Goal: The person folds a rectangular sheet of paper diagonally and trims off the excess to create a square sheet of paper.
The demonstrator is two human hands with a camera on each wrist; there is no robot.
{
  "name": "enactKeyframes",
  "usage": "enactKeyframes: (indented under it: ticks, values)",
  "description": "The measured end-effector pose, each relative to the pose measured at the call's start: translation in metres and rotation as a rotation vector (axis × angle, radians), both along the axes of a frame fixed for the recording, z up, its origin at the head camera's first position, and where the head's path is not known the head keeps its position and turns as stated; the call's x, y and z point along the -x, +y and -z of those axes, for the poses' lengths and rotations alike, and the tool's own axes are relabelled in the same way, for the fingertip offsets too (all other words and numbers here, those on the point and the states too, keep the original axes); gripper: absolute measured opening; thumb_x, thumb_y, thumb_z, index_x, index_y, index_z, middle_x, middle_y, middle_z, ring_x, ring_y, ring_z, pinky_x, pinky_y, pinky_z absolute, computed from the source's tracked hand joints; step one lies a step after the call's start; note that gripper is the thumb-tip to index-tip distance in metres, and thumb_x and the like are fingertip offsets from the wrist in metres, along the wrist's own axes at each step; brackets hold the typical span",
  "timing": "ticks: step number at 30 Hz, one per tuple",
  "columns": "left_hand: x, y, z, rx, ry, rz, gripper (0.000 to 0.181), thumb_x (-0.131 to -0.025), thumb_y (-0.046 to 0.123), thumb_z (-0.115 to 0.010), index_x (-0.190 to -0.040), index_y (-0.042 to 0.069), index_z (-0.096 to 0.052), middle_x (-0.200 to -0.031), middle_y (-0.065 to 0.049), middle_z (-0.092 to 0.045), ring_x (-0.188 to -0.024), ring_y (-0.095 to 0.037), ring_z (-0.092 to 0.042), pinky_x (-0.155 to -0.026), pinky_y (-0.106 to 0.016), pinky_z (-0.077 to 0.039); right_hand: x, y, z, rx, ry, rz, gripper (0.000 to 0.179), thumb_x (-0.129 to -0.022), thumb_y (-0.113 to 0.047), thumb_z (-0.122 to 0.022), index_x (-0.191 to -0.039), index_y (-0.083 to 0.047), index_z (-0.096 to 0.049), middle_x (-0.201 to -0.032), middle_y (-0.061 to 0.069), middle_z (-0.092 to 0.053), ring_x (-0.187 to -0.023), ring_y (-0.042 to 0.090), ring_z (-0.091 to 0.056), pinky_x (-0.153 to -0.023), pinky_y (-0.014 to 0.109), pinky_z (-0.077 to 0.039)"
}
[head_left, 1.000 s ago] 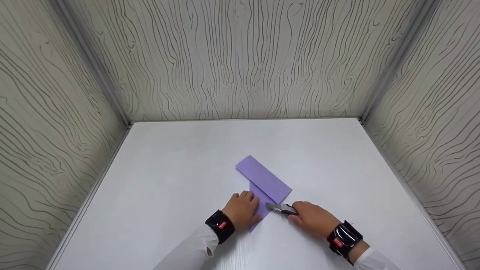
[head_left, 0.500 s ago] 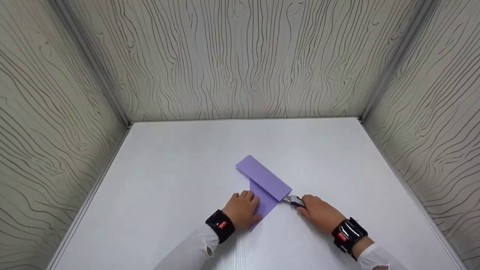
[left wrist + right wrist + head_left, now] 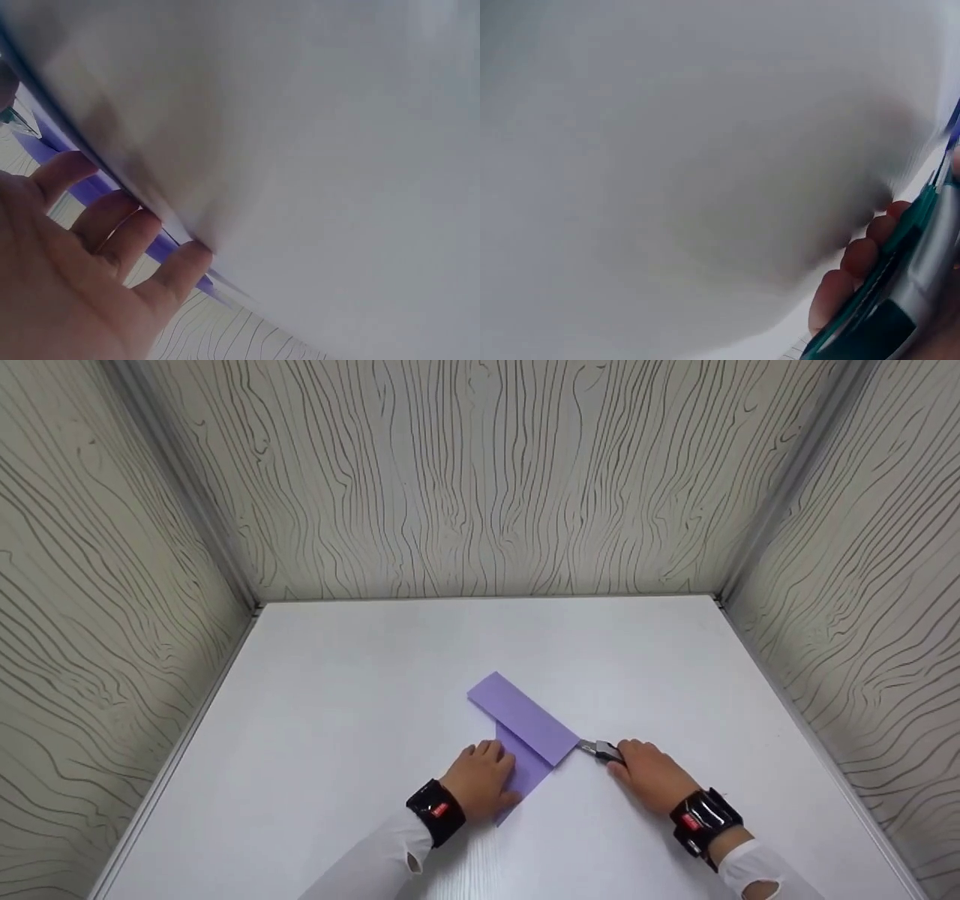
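Note:
A purple sheet of paper point(image 3: 525, 724) lies slantwise on the white table, its upper part folded over into a long strip. My left hand point(image 3: 480, 780) rests on the lower, single-layer part, fingertips pressing down in the left wrist view, where the paper point(image 3: 90, 187) shows beneath the fingers. My right hand point(image 3: 654, 776) grips a utility knife point(image 3: 609, 751) with a silver and dark handle. Its blade reaches the right-hand corner of the folded strip, at the outer fold. In the right wrist view several fingers point(image 3: 859, 256) wrap round the knife handle point(image 3: 881, 307).
The white table point(image 3: 337, 682) extends around the paper on all sides. Wood-patterned panels point(image 3: 480, 480) stand along its back and both sides, joined by grey corner posts point(image 3: 187, 487). Both wrists carry black straps, and the sleeves are white.
The knife has moved right and away from me, from over the paper's lower part to the folded strip's right corner. My left hand has stayed nearly still on the paper.

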State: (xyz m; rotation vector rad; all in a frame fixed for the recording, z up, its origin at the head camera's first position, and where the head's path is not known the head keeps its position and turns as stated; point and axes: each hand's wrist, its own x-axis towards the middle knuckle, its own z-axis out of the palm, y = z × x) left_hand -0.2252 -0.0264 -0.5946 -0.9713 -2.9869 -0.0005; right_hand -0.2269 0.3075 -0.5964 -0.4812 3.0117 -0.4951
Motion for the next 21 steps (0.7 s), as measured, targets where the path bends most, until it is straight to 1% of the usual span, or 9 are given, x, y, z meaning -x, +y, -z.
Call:
enactKeyframes:
  ticks: [2,5,8,10,13,16,18,21]
  values:
    - [0.003,0.000,0.000,-0.024,-0.012,-0.007,0.061,-0.099,0.060,-0.071,-0.137,0.012,-0.064,-0.144,-0.012,-0.062,-0.136,-0.030,-0.059,-0.114,-0.048,-0.053,0.001,0.000,0.001,-0.003,-0.015,-0.001,0.021,-0.109,-0.026,-0.064,-0.109,-0.005,-0.062,-0.089,0.004,-0.058,-0.085,0.023,-0.059,-0.076,0.046,-0.053]
    - [0.009,0.001,-0.002,-0.077,-0.030,-0.010,0.067,-0.093,0.060,-0.080,-0.137,0.013,-0.063,-0.149,-0.014,-0.058,-0.137,-0.032,-0.057,-0.113,-0.048,-0.053,0.001,-0.002,0.001,-0.007,-0.032,0.000,0.021,-0.109,-0.027,-0.064,-0.108,-0.006,-0.061,-0.089,0.004,-0.059,-0.086,0.024,-0.061,-0.078,0.047,-0.054]
    - [0.013,0.006,-0.006,-0.115,-0.031,0.016,0.071,-0.088,0.053,-0.086,-0.145,0.019,-0.060,-0.157,-0.014,-0.051,-0.145,-0.033,-0.051,-0.114,-0.051,-0.052,0.000,-0.003,0.000,-0.010,-0.024,-0.006,0.021,-0.108,-0.026,-0.065,-0.109,-0.006,-0.062,-0.091,0.006,-0.062,-0.088,0.028,-0.065,-0.081,0.051,-0.056]
    - [0.014,0.010,-0.007,-0.130,-0.042,0.048,0.073,-0.088,0.047,-0.084,-0.153,0.025,-0.057,-0.164,-0.014,-0.046,-0.151,-0.035,-0.047,-0.117,-0.053,-0.050,0.000,-0.004,0.001,-0.018,-0.011,-0.010,0.021,-0.108,-0.025,-0.066,-0.111,-0.004,-0.063,-0.093,0.008,-0.065,-0.091,0.032,-0.067,-0.085,0.054,-0.058]
    - [0.012,0.018,-0.007,-0.136,-0.080,0.082,0.069,-0.095,0.042,-0.076,-0.160,0.033,-0.053,-0.169,-0.011,-0.043,-0.155,-0.035,-0.045,-0.120,-0.054,-0.048,-0.001,-0.006,0.001,-0.022,-0.005,-0.006,0.022,-0.107,-0.024,-0.067,-0.111,-0.003,-0.063,-0.094,0.010,-0.066,-0.093,0.034,-0.067,-0.085,0.055,-0.058]
    - [0.006,0.023,-0.005,-0.114,-0.116,0.081,0.057,-0.103,0.042,-0.067,-0.158,0.038,-0.056,-0.166,-0.008,-0.050,-0.153,-0.033,-0.049,-0.121,-0.053,-0.048,-0.001,-0.009,0.001,-0.025,-0.008,-0.004,0.022,-0.107,-0.025,-0.066,-0.109,-0.004,-0.062,-0.091,0.008,-0.064,-0.089,0.031,-0.065,-0.081,0.053,-0.057]
    - [0.004,0.024,-0.003,-0.091,-0.105,0.081,0.050,-0.105,0.042,-0.065,-0.155,0.040,-0.060,-0.162,-0.006,-0.056,-0.149,-0.031,-0.053,-0.119,-0.051,-0.049,-0.001,-0.010,0.000,-0.041,0.010,-0.005,0.023,-0.107,-0.026,-0.067,-0.109,-0.004,-0.062,-0.090,0.008,-0.063,-0.087,0.030,-0.064,-0.077,0.053,-0.057]
    - [0.005,0.022,-0.006,-0.056,-0.088,0.093,0.045,-0.105,0.041,-0.065,-0.151,0.042,-0.064,-0.158,-0.004,-0.060,-0.147,-0.030,-0.056,-0.118,-0.049,-0.051,-0.001,-0.010,0.000,-0.085,0.049,0.003,0.024,-0.106,-0.027,-0.068,-0.109,-0.005,-0.063,-0.090,0.009,-0.064,-0.085,0.031,-0.064,-0.073,0.054,-0.057]
